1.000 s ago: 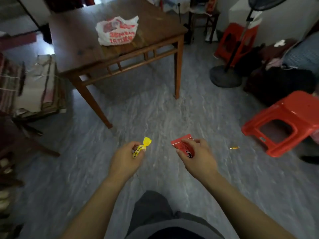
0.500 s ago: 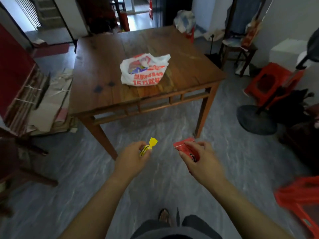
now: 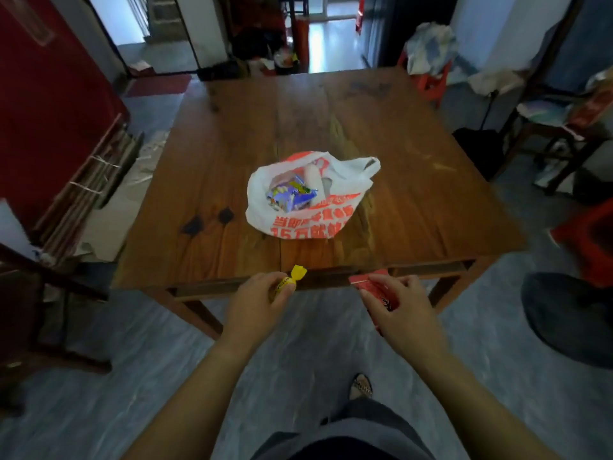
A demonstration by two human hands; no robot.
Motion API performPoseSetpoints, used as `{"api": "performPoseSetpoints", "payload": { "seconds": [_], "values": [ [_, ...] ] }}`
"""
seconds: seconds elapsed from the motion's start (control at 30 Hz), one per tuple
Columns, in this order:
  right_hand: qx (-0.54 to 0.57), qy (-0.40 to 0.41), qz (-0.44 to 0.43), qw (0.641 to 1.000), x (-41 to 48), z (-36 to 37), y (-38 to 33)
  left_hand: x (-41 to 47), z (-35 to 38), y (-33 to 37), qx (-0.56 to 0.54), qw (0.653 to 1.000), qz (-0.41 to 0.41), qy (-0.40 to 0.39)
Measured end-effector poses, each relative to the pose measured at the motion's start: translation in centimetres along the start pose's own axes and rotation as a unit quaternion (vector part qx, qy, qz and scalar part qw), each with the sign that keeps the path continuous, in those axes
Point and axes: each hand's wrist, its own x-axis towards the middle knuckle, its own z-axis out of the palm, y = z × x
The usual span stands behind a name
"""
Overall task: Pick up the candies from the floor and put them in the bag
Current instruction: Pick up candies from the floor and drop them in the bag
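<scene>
Near the tabletop's (image 3: 414,200) front edge, both hands hover — left hand (image 3: 255,307) fingers pinching a yellow candy (image 3: 292,278). Right hand (image 3: 398,310) fingers grip a red packet (image 3: 374,287); the bag (image 3: 308,197) lies mid-tabletop.

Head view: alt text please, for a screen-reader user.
A person's left hand holds a yellow candy and right hand a red packet, at the edge of a wooden table bearing an open plastic bag of sweets.

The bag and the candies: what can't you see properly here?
- Plastic bag, head view: most contents hidden by its folded white sides.
- Red packet: mostly covered by the right hand.
- Yellow candy: lower end covered by the left hand; print too small.
</scene>
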Motion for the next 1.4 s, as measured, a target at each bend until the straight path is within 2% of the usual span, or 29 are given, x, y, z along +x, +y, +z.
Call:
{"api": "performPoseSetpoints", "payload": {
  "seconds": [0.2,0.33,0.43,0.73,0.83,0.93,1.0,1.07,1.17,1.3,1.4],
  "values": [
    [0.012,-0.053,-0.046,0.997,12.0,-0.6,-0.9,9.1,-0.1,1.1,-0.006,0.998,-0.044,0.033],
    [0.027,-0.053,-0.063,0.996,16.5,-0.4,-2.0,13.9,-0.6,0.8,0.010,0.998,-0.060,0.022],
    [0.029,-0.061,-0.041,0.997,19.2,-0.1,-2.7,18.9,-0.5,1.4,0.014,0.998,-0.053,-0.002],
    [0.036,0.021,0.077,0.996,22.8,0.1,-3.8,30.5,2.4,2.0,0.052,0.990,0.081,-0.106],
    [0.024,0.044,0.110,0.993,23.0,0.3,-3.9,33.2,2.7,1.2,0.044,0.986,0.131,-0.089],
    [0.006,0.045,0.134,0.990,22.7,1.1,-4.2,35.5,2.2,-0.6,0.112,0.979,0.162,-0.047],
    [-0.002,0.046,0.142,0.989,22.8,1.5,-4.7,36.6,2.0,-2.1,0.133,0.978,0.136,-0.081],
    [0.001,0.047,0.142,0.989,23.1,2.0,-5.5,37.0,1.8,-3.6,0.104,0.978,0.100,-0.152],
    [0.008,0.046,0.116,0.992,24.6,3.0,-7.4,36.7,1.7,-5.4,0.056,0.970,0.102,-0.211],
    [0.029,0.048,0.071,0.996,27.4,5.9,-9.8,36.1,1.4,-6.7,0.048,0.976,0.078,-0.197],
    [0.042,0.025,0.069,0.996,28.5,8.5,-10.4,35.6,1.0,-7.3,0.024,0.978,0.069,-0.193]
  ]
}}
